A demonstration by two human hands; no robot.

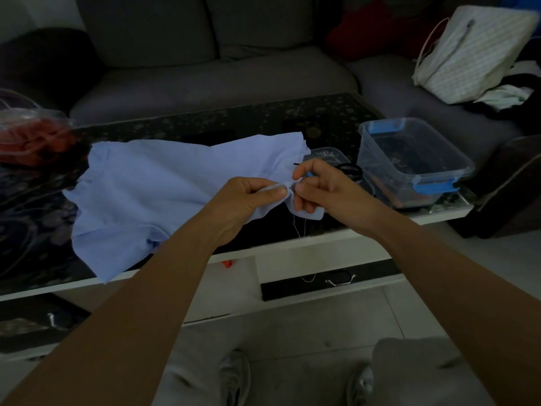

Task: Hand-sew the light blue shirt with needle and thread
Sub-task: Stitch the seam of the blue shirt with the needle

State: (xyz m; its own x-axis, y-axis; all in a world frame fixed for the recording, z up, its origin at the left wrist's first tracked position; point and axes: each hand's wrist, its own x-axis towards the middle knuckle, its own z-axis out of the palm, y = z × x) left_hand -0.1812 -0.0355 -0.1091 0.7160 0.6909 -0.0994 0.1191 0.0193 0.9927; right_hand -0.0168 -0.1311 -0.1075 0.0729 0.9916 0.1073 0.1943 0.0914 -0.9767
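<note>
Light blue cloth shirt (pixel 152 186) lies on the dark tabletop (pixel 263 118). Left hand (pixel 246 200) and right hand (pixel 322 186) pinch its edge with curled fingers (pixel 304 169); pale thread (pixel 297 227) hangs below.

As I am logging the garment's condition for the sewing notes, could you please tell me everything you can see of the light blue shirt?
The light blue shirt is a thin, woven-looking fabric, wrinkled, lying spread flat on the dark patterned table, its near corner hanging over the front edge. Its right end is lifted and bunched: the left hand pinches a fold with thumb and fingers, and the right hand pinches the cloth right beside it. Pale thread hangs from that end.
</note>
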